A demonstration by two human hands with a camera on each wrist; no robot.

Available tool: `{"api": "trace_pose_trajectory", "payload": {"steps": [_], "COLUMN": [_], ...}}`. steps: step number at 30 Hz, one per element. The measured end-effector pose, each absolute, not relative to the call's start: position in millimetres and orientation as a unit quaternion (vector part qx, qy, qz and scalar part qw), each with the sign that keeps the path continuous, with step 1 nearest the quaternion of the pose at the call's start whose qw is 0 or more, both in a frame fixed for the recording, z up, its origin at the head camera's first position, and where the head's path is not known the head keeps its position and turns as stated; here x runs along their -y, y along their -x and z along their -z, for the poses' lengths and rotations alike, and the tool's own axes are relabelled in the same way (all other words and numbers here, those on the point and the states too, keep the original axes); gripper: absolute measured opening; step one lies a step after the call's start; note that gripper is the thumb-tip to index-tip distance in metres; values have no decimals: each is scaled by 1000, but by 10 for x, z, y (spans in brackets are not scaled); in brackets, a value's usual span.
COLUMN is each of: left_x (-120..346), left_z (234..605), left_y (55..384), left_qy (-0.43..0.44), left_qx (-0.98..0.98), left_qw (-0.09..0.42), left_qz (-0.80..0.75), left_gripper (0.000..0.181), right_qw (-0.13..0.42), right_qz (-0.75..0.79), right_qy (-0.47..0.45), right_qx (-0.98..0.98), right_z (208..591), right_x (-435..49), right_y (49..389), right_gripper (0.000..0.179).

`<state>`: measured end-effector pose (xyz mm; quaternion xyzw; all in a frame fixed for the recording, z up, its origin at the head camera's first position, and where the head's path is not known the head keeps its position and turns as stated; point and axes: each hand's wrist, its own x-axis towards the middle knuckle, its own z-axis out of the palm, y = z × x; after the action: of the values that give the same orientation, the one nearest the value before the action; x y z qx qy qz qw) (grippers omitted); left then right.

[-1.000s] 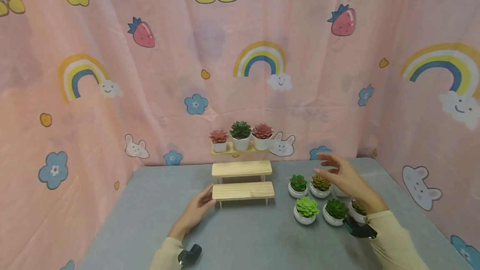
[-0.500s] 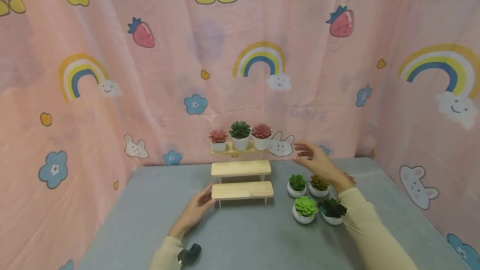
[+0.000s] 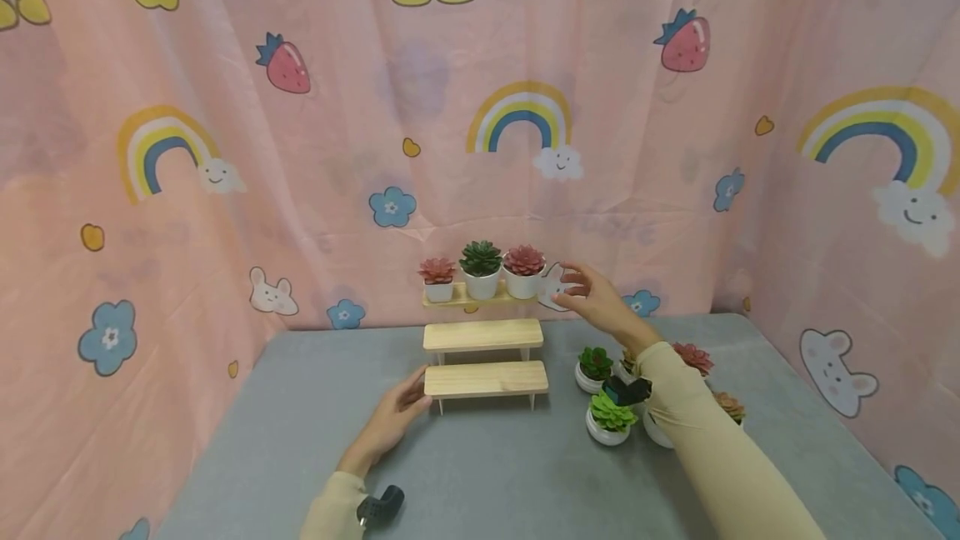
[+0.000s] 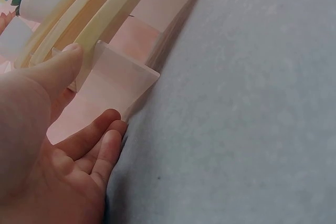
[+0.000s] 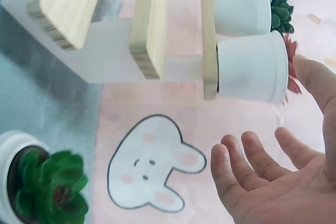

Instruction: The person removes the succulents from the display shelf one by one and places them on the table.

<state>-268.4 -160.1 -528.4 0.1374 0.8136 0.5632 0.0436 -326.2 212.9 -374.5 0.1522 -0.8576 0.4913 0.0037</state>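
A person's left hand [image 3: 386, 422] grips the lower left end of a three-tiered wooden stand [image 3: 483, 335] at the frame's lower center. Right of center, the right hand [image 3: 597, 298], its fingers loosely curved and holding nothing, hovers just beside a pink succulent [image 3: 524, 260] in a white pot [image 3: 522, 287], rightmost of three plants [image 3: 481, 260] on the top shelf [image 3: 491, 302].

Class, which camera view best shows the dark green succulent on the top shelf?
The head view: the dark green succulent stands upright there, its leaves and pot plain. The right wrist view shows it sideways, partly behind a nearer pot. The left wrist view catches only part.
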Motion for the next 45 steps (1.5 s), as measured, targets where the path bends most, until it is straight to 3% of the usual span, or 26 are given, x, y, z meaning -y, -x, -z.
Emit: {"api": "trace_pose_trajectory", "payload": {"steps": [15,45], "left_x": [1601,1602], "left_z": [5312,5267], "left_y": [2660,2678], "left_qy": [-137,-157], "left_qx": [-819,-821], "left_qw": [39,33], "left_qz": [-556,-547], "left_gripper": [62,64], "right_qw": [-10,6], "right_qz": [-508,-534], "right_qy": [-132,-134], "right_qx": [851,835], "right_z": [3604,3664], "right_x": [-1747,-1640], "right_y": [3494,3662], "right_gripper": [86,77]}}
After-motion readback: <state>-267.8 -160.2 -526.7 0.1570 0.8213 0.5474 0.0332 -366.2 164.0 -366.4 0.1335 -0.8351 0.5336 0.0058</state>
